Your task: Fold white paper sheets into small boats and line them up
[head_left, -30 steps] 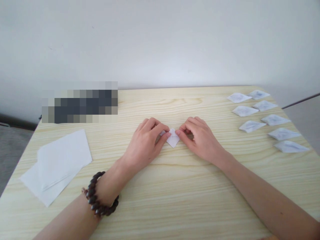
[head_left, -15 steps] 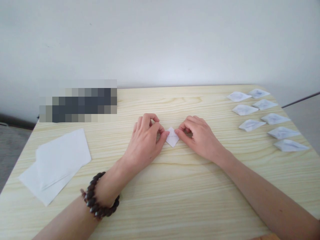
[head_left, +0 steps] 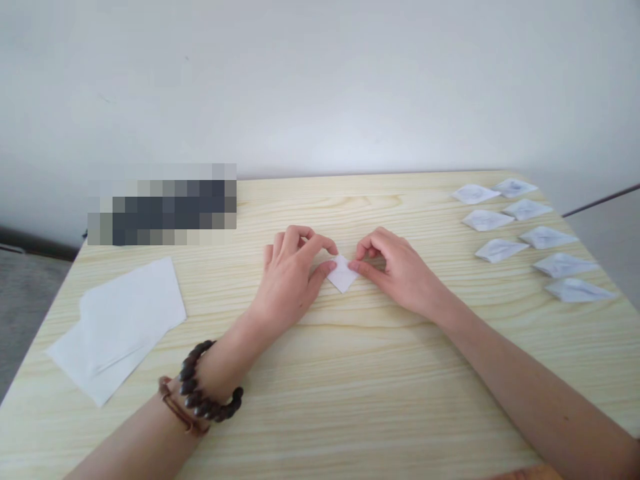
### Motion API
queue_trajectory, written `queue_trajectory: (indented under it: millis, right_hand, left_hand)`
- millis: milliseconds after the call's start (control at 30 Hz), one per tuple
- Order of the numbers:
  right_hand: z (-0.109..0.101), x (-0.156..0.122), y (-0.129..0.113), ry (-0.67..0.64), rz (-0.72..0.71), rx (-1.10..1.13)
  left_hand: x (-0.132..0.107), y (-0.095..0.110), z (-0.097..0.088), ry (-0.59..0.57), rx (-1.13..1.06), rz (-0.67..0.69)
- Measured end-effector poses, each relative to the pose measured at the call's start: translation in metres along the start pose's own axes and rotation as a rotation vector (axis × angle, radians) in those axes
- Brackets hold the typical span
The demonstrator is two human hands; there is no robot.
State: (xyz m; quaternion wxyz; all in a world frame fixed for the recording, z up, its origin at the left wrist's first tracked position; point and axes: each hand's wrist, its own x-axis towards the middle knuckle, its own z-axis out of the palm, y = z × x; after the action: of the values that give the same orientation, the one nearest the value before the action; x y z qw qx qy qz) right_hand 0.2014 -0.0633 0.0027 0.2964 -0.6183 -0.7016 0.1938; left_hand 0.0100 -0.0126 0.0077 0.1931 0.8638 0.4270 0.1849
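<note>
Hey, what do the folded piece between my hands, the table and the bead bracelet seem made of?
Folded piece: matte white, most likely paper, given its straight edges and sharp corners.
Table: pale and smooth-looking with wood grain; solid wood or laminate, I can't tell.
Bead bracelet: dark brown, rounded beads with glossy highlights, perhaps polished wood or seed.

One head-worn view, facing forward and down, close above a table (head_left: pixel 340 393), toward a wall (head_left: pixel 325 87).
</note>
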Motion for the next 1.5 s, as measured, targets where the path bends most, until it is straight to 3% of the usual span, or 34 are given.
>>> queue_trajectory:
  millis: [133, 333, 667, 1100, 1367, 1500]
  right_hand:
    - [-0.004, -0.002, 0.001, -0.027, -0.043, 0.042]
    - [-0.010, -0.004, 0.000, -0.112, -0.072, 0.062]
    - [-0.008, -0.006, 0.004, -0.055, -0.151, 0.020]
    - [-0.008, -0.007, 0.006, -0.035, -0.249, -0.002]
    - [-0.008, -0.005, 0.008, -0.029, -0.267, 0.026]
    - [-0.007, -0.004, 0.007, -0.017, -0.247, 0.024]
  left_hand:
    - [-0.003, -0.001, 0.001, 0.005, 0.026, 0.058]
    - [-0.004, -0.001, -0.002, -0.005, 0.076, 0.024]
    - [-0.003, -0.011, -0.001, 0.016, -0.055, 0.159]
    - [-0.002, -0.016, -0.001, 0.067, -0.008, 0.290]
    - [-0.001, -0.018, -0.011, -0.106, -0.052, 0.358]
    - [-0.001, -0.020, -0.007, -0.077, -0.015, 0.378]
